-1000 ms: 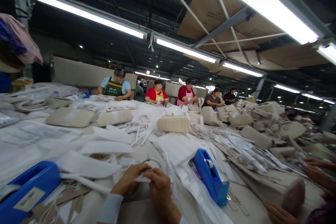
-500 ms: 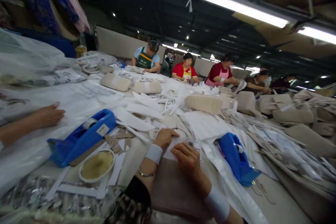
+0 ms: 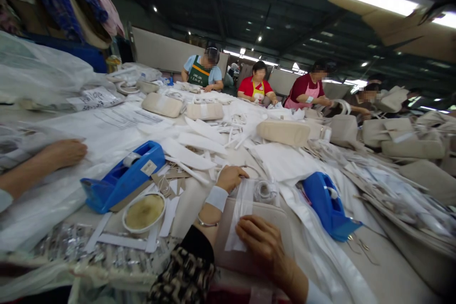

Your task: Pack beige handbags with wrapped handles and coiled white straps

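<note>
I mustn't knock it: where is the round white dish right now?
In the head view, the round white dish is at lower left, just below the left blue tape dispenser, left of the left hand.

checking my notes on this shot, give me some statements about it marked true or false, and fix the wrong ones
1. The left wrist wears a metal bracelet. True.
2. The two tape dispensers, one left of the hands and one right, are red. False: both are blue.
3. The right hand has its fingertips at a whitish translucent strip lying over a taupe item. True.
4. The round white tub sits right of both hands. False: it is on the left, by the left dispenser.
5. The person in the green apron is across the table. True.
</note>
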`<state>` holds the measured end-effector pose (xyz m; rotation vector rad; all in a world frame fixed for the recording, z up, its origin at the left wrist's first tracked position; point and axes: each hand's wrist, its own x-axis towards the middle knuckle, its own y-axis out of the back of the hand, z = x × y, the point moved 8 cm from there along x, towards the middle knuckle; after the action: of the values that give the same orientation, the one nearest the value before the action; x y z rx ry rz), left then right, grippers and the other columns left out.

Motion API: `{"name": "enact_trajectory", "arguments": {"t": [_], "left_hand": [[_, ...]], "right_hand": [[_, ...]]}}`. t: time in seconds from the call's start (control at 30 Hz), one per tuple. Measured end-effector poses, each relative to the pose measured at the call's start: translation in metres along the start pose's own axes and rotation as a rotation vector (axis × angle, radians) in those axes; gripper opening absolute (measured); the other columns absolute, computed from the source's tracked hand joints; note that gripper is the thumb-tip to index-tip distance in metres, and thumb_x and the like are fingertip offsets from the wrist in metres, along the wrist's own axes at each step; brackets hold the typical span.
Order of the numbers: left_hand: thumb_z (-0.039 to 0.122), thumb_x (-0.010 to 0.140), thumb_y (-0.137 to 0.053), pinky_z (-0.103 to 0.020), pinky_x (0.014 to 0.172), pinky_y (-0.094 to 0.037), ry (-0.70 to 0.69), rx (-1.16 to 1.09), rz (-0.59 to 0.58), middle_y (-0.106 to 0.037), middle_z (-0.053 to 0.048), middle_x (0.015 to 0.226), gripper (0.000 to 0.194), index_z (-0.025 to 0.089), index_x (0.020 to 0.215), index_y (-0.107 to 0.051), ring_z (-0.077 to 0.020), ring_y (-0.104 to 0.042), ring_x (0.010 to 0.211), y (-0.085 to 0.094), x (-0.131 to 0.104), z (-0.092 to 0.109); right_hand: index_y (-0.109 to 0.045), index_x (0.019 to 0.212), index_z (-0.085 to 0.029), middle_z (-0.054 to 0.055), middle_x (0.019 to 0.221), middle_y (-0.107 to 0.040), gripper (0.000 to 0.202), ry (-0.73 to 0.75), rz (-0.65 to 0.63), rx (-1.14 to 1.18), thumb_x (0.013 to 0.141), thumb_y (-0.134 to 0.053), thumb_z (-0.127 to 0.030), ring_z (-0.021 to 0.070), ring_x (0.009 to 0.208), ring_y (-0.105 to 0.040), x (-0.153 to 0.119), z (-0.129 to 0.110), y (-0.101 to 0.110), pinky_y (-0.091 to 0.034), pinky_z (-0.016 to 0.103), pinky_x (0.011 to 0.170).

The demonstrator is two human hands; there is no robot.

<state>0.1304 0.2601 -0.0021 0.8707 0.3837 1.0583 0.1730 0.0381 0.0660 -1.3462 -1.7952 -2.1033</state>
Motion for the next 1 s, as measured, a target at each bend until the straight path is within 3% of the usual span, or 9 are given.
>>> {"name": "enact_trajectory", "arguments": {"t": [0.1, 0.27, 0.57, 0.7, 0.77, 0.87, 1.0], "left_hand": [[0.008, 0.078, -0.054, -0.035, 0.111, -0.033, 0.008, -0.007, 0.007, -0.073, 0.002, 0.111, 0.040, 0.029, 0.104, -0.076, -0.0195, -0.063, 0.112, 0.000, 0.000, 0.000], [0.009, 0.078, -0.055, -0.027, 0.102, -0.042, 0.039, -0.027, 0.019, -0.074, 0.003, 0.106, 0.038, 0.029, 0.102, -0.076, -0.0166, -0.064, 0.108, 0.003, 0.000, -0.001], [0.003, 0.069, -0.056, -0.026, 0.096, -0.047, 0.003, -0.086, 0.037, -0.076, 0.000, 0.098, 0.041, 0.025, 0.096, -0.078, -0.0177, -0.067, 0.099, 0.003, 0.004, -0.001], [-0.002, 0.066, -0.050, -0.029, 0.096, -0.049, -0.080, -0.150, 0.108, -0.076, -0.002, 0.095, 0.044, 0.019, 0.092, -0.078, -0.0187, -0.068, 0.098, 0.022, -0.002, 0.014], [-0.005, 0.065, -0.043, -0.029, 0.101, -0.047, -0.155, -0.194, 0.171, -0.074, -0.004, 0.105, 0.050, 0.016, 0.095, -0.076, -0.0174, -0.066, 0.106, 0.039, -0.016, 0.029], [-0.006, 0.064, -0.039, -0.028, 0.104, -0.045, -0.287, -0.245, 0.203, -0.072, -0.004, 0.113, 0.053, 0.016, 0.096, -0.076, -0.0149, -0.065, 0.109, 0.054, -0.059, 0.053], [-0.004, 0.067, -0.044, -0.031, 0.105, -0.045, -0.563, -0.178, 0.057, -0.072, -0.003, 0.112, 0.052, 0.019, 0.102, -0.074, -0.0165, -0.064, 0.109, 0.031, -0.134, 0.076]], "right_hand": [[-0.065, 0.100, -0.013, 0.008, 0.090, -0.069, 0.026, -0.014, -0.041, -0.018, 0.101, -0.038, -0.014, 0.0192, 0.093, -0.063, -0.002, 0.000, -0.004, -0.054, 0.029, 0.077], [-0.066, 0.104, -0.013, 0.011, 0.097, -0.071, 0.032, -0.009, -0.092, -0.061, 0.102, -0.035, -0.017, 0.0208, 0.101, -0.064, -0.009, -0.004, -0.010, -0.058, 0.031, 0.081], [-0.061, 0.119, -0.011, 0.014, 0.120, -0.066, 0.034, -0.078, -0.133, -0.076, 0.094, -0.039, -0.005, 0.0237, 0.122, -0.056, -0.037, -0.007, -0.015, -0.056, 0.039, 0.097], [-0.056, 0.125, -0.010, 0.017, 0.126, -0.059, 0.033, -0.126, -0.232, -0.052, 0.092, -0.051, -0.013, 0.0287, 0.133, -0.044, -0.041, -0.013, -0.020, -0.048, 0.046, 0.106], [-0.056, 0.122, -0.012, 0.017, 0.125, -0.058, 0.033, -0.143, -0.266, -0.049, 0.091, -0.058, -0.021, 0.0304, 0.134, -0.041, -0.041, -0.015, -0.021, -0.046, 0.047, 0.107], [-0.058, 0.115, -0.014, 0.015, 0.121, -0.058, 0.026, -0.135, -0.270, -0.042, 0.090, -0.060, -0.022, 0.0303, 0.134, -0.041, -0.039, -0.019, -0.022, -0.045, 0.047, 0.108], [-0.060, 0.105, -0.017, 0.012, 0.105, -0.060, 0.014, -0.143, -0.242, -0.006, 0.092, -0.056, -0.020, 0.0291, 0.125, -0.049, -0.034, -0.018, -0.021, -0.048, 0.046, 0.104]]}}
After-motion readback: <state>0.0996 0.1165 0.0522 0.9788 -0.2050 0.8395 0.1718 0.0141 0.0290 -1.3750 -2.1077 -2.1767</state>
